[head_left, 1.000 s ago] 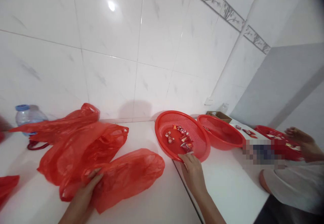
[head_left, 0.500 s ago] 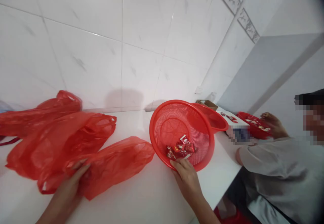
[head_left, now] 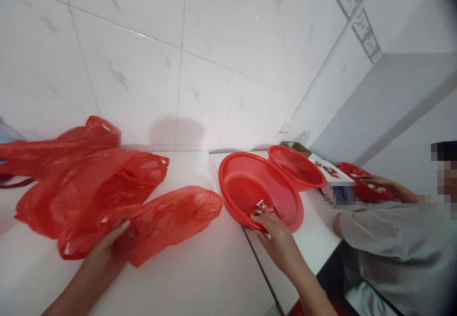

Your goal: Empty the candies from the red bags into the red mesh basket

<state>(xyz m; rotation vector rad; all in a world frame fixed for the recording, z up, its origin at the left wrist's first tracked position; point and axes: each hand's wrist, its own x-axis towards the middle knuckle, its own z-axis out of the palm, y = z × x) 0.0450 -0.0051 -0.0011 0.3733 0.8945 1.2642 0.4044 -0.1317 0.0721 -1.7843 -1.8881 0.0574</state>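
Note:
My left hand (head_left: pixel 113 244) is closed on a red plastic bag (head_left: pixel 178 221) that lies along the white table; its fingers are partly hidden by the film. To the right, a round red plastic basket (head_left: pixel 232 178) with mesh sides rests on the table. My right hand (head_left: pixel 276 237) grips its near rim, fingers over the inside and thumb outside. Small red wrapped packets (head_left: pixel 264 209) lie in the basket by my fingertips, partly covered by them.
More red plastic bags (head_left: pixel 82 192) lie crumpled at left. Behind my basket stands a second red basket (head_left: pixel 296 166). At right a co-worker (head_left: pixel 392 240) sits with a hand in another red basket (head_left: pixel 364 190). A cardboard box (head_left: pixel 298 148) stands by the tiled wall.
The basket has come down from a tilt toward me to a flatter rest on the table, my right hand still at its rim. The co-worker's hand has lowered into their basket.

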